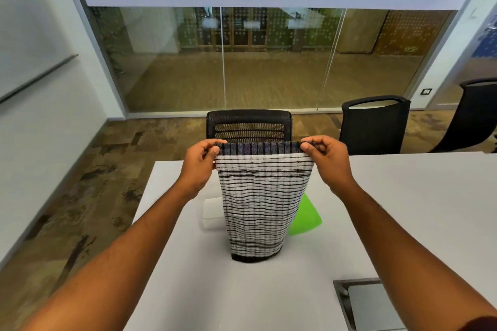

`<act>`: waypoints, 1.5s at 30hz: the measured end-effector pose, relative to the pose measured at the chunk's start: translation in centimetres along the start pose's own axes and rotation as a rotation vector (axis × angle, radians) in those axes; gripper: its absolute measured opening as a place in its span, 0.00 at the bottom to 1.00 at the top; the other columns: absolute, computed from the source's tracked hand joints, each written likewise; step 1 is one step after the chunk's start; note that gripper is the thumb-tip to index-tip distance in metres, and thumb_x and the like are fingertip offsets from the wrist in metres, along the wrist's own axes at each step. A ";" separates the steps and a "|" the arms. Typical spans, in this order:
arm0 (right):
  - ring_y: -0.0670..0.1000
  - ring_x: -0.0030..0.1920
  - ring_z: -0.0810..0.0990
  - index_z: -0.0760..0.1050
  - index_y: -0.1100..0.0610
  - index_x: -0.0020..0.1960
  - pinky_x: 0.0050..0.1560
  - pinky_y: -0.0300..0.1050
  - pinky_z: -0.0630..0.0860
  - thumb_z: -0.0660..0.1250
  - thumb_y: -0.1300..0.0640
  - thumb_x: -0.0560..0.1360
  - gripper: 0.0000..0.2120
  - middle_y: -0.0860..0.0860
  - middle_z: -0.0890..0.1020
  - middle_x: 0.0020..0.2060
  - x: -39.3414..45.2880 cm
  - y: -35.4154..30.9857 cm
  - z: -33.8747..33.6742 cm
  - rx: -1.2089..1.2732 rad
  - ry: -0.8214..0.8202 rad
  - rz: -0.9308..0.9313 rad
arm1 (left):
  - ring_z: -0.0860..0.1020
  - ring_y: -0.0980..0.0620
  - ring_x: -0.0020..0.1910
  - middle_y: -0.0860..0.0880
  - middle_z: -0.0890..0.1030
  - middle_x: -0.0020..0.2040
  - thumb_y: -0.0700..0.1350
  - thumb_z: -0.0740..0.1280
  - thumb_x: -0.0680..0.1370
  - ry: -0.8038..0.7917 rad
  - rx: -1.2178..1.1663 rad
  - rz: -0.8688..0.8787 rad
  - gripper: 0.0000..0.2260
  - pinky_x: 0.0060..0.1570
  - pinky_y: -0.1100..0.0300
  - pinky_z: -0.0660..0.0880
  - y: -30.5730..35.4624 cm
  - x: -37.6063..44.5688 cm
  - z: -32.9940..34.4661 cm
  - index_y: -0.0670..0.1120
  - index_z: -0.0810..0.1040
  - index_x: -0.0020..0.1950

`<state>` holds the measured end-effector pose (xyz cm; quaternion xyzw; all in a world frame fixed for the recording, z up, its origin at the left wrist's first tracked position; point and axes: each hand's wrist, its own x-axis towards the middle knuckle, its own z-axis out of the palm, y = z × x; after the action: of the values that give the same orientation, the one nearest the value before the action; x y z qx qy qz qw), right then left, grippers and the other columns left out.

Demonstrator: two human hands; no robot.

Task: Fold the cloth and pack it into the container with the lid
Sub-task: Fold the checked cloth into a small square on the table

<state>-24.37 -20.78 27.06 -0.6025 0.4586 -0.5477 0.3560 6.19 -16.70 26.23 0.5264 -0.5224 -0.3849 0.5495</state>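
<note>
1. No legible brand, label or writing on the cloth, container or lid; small yellowish sign beyond the glass wall too blurred to read.
2. Clear container point(211, 212) on the white worktop point(416, 196), partly hidden behind the cloth; contents impossible to tell, only the left part showing.
3. Green lid point(308, 216) flat on the worktop, just right of the container, its left side covered by the cloth.
4. Striped black-and-white cloth point(262, 196) held up above the worktop, hanging doubled, dark band along the top edge, bottom edge touching or nearly touching the worktop.
5. Left hand point(200, 162) pinching the top left corner of the cloth, fingers point(215, 150) closed on the edge.
6. Right hand point(326, 160) pinching the top right corner, fingers point(306, 146) closed on the edge.
7. Top edge stretched taut and level between both hands.
8. Black mesh chair point(248, 125) behind the far side of the worktop, two more dark chairs point(375, 123) to the right.
9. Grey hatch point(368, 303) set into the worktop at near right.
</note>
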 end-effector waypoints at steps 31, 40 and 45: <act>0.52 0.25 0.80 0.66 0.80 0.64 0.23 0.38 0.76 0.75 0.54 0.74 0.35 0.63 0.84 0.39 -2.8 3.6 -3.7 0.396 -0.984 0.805 | 0.84 0.44 0.52 0.34 0.75 0.64 0.34 0.65 0.78 -0.838 -0.468 -0.888 0.23 0.54 0.55 0.81 -3.7 -3.1 -4.0 0.30 0.67 0.71; 0.48 0.30 0.80 0.80 0.65 0.55 0.33 0.40 0.81 0.66 0.56 0.80 0.12 0.57 0.84 0.39 -2.6 7.5 -1.2 0.159 -0.749 0.808 | 0.83 0.43 0.47 0.37 0.79 0.57 0.37 0.57 0.83 -0.565 -0.147 -0.821 0.11 0.44 0.48 0.83 -6.6 -3.0 -3.1 0.37 0.74 0.63; 0.51 0.39 0.79 0.79 0.53 0.45 0.34 0.43 0.77 0.67 0.59 0.80 0.06 0.53 0.81 0.39 -2.3 10.2 2.0 -0.296 -0.476 0.477 | 0.77 0.45 0.53 0.41 0.80 0.56 0.38 0.56 0.84 -0.213 0.327 -0.460 0.09 0.53 0.50 0.76 -9.6 -2.7 -1.1 0.43 0.75 0.56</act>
<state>-24.03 -22.03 16.51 -0.6342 0.5649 -0.2214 0.4793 8.08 -15.32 16.43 0.6691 -0.4992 -0.4632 0.2977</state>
